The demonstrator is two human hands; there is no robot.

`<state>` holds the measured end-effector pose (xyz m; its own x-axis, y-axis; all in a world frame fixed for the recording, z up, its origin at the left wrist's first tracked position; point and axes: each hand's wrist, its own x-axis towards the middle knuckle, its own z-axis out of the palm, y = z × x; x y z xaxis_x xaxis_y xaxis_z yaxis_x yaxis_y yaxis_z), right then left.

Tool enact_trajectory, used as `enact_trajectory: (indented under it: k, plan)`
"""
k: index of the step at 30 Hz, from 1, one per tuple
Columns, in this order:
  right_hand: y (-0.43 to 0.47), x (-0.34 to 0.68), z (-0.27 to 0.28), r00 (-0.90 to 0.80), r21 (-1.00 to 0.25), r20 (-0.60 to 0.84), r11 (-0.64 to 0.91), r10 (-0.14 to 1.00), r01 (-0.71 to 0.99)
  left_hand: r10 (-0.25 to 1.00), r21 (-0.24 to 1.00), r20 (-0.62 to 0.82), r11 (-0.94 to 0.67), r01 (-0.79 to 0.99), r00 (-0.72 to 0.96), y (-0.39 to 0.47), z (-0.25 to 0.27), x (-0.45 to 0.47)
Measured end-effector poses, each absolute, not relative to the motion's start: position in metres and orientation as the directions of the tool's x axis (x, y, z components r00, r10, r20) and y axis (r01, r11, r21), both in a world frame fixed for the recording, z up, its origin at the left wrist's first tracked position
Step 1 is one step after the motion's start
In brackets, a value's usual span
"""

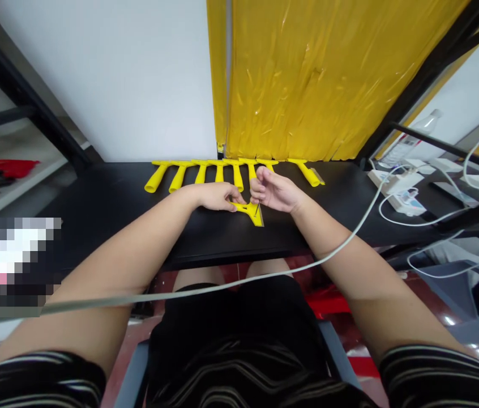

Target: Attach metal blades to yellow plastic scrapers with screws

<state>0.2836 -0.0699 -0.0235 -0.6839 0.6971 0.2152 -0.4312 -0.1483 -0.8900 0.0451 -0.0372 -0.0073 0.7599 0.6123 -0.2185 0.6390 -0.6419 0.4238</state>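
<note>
My left hand (219, 196) is closed around the handle of a yellow scraper (246, 209), which lies crosswise just over the black table. A thin metal blade edge shows along the scraper's right end. My right hand (276, 191) has its fingers curled around a thin dark metal tool (257, 211). Its tip points down onto the scraper's head; whether it is a screwdriver or a hex key cannot be told. Behind both hands stands a row of several similar yellow scrapers (201, 171), and one more yellow scraper (307, 172) at the right shows a blade.
The black table (146, 224) ends close to my lap. A white cable (265, 276) hangs across the view, in front of my forearms. On the right lie a white power strip (396, 192) and a plastic bottle (413, 136). Black frame posts (59, 136) flank the table.
</note>
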Motion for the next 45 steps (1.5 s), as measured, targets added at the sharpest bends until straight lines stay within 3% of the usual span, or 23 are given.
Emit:
enact_trajectory:
  k: [4,9,13,17,19,21,25,28,31,36,40,45]
  plan:
    - [-0.071,0.285,-0.027,-0.648,-0.889,0.252,-0.092,0.719,-0.449,0.615,0.466,-0.168,-0.639,0.612,0.771,-0.040,-0.012,0.040]
    - [-0.068,0.283,-0.029,-0.768,-0.933,0.137,-0.179,0.626,-0.312,0.571,0.502,-0.099,-0.679,0.536,0.815,-0.044,-0.017,0.036]
    - [-0.068,0.285,-0.023,-0.737,-0.900,0.194,-0.182,0.648,-0.397,0.585,0.482,-0.056,-0.694,0.535,0.809,-0.048,-0.017,0.035]
    - [-0.063,0.302,-0.013,-0.463,-0.832,0.293,-0.015,0.836,-0.554,0.609,0.497,-0.011,-0.685,0.533,0.793,-0.052,-0.016,0.032]
    - [-0.058,0.314,-0.010,-0.304,-0.837,0.301,0.097,0.904,-0.538,0.624,0.505,0.001,-0.675,0.538,0.782,-0.052,-0.015,0.029]
    - [-0.052,0.323,-0.012,-0.182,-0.882,0.283,0.181,0.942,-0.434,0.640,0.522,0.011,-0.659,0.541,0.768,-0.052,-0.013,0.026]
    - [-0.043,0.327,-0.024,-0.042,-0.960,0.274,0.271,0.961,-0.071,0.660,0.596,0.042,-0.619,0.511,0.750,-0.050,-0.009,0.020]
    - [-0.044,0.323,-0.031,-0.151,-0.950,0.204,0.232,0.967,0.208,0.658,0.621,0.054,-0.611,0.491,0.751,-0.049,-0.009,0.016]
    - [-0.050,0.318,-0.031,-0.286,-0.920,0.038,0.145,0.957,0.363,0.646,0.597,0.071,-0.638,0.486,0.760,-0.049,-0.010,0.016]
    - [-0.058,0.308,-0.028,-0.339,-0.954,-0.188,-0.089,0.922,0.287,0.631,0.580,0.122,-0.672,0.461,0.766,-0.053,-0.010,0.021]
    - [-0.059,0.303,-0.031,-0.340,-0.976,-0.168,-0.109,0.925,0.188,0.638,0.565,0.118,-0.673,0.477,0.761,-0.055,-0.010,0.024]
    - [-0.059,0.298,-0.033,-0.327,-0.963,-0.186,-0.107,0.926,0.246,0.644,0.548,0.098,-0.672,0.499,0.759,-0.056,-0.012,0.027]
